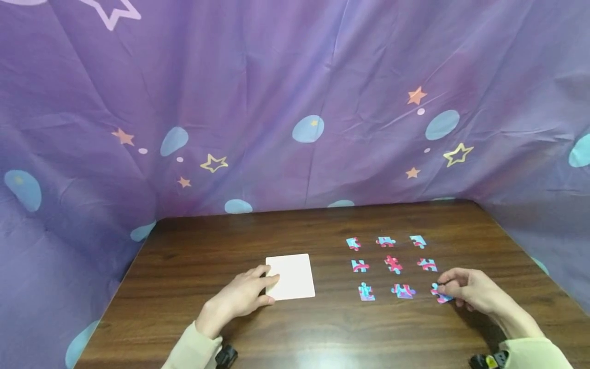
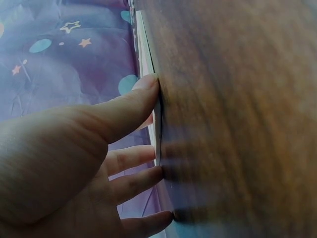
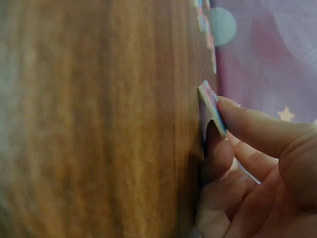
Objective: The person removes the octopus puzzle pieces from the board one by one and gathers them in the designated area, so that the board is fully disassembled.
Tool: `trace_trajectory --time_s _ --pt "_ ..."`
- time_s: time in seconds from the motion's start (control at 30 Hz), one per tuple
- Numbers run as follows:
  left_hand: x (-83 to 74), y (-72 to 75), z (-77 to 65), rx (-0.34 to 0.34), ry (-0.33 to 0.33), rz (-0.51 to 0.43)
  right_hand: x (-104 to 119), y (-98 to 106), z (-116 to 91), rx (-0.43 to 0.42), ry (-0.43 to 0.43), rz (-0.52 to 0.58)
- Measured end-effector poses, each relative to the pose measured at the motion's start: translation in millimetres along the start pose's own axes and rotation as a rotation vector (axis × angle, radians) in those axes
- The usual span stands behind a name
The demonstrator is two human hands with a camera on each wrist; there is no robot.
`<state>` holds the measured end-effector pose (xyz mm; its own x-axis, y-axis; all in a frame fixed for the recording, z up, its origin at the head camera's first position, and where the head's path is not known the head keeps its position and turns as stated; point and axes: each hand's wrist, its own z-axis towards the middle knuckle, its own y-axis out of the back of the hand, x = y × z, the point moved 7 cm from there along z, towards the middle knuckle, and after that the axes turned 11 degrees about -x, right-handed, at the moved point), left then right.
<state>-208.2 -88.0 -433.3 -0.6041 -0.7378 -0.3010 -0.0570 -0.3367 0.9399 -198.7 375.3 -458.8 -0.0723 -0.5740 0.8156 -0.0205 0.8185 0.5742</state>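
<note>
My left hand [image 1: 243,293] lies at the left edge of a white square board [image 1: 295,277], fingers extended, some fingertips over its surface. From the left wrist view, the thumb [image 2: 131,101] and fingers touch the thin edge of the board. At the near right of the puzzle pieces, my right hand [image 1: 475,291] pinches a blue, pink and purple jigsaw piece [image 1: 441,293] between thumb and fingers. In the right wrist view this piece [image 3: 213,106] is tilted, one edge raised off the tabletop. The curled fingers partly hide it in the head view.
Several other jigsaw pieces lie apart in rows, among them a mostly red one [image 1: 393,264] in the middle and a blue-and-pink one [image 1: 403,291] at the front. All sit on a brown wooden table [image 1: 207,236]. A purple patterned curtain [image 1: 276,102] hangs behind and around it.
</note>
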Motion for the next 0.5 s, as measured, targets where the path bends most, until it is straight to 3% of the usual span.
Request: trace_trajectory --time_s 0.13,0.5 --pt "-0.7 1.4 -0.1 -0.010 0.002 -0.005 -2.3 1.3 2.4 -0.060 -0.065 -0.036" --pt "-2.2 -0.4 -0.4 -0.008 -0.006 -0.015 -8.7 3.8 -2.0 -0.126 -0.162 -0.029"
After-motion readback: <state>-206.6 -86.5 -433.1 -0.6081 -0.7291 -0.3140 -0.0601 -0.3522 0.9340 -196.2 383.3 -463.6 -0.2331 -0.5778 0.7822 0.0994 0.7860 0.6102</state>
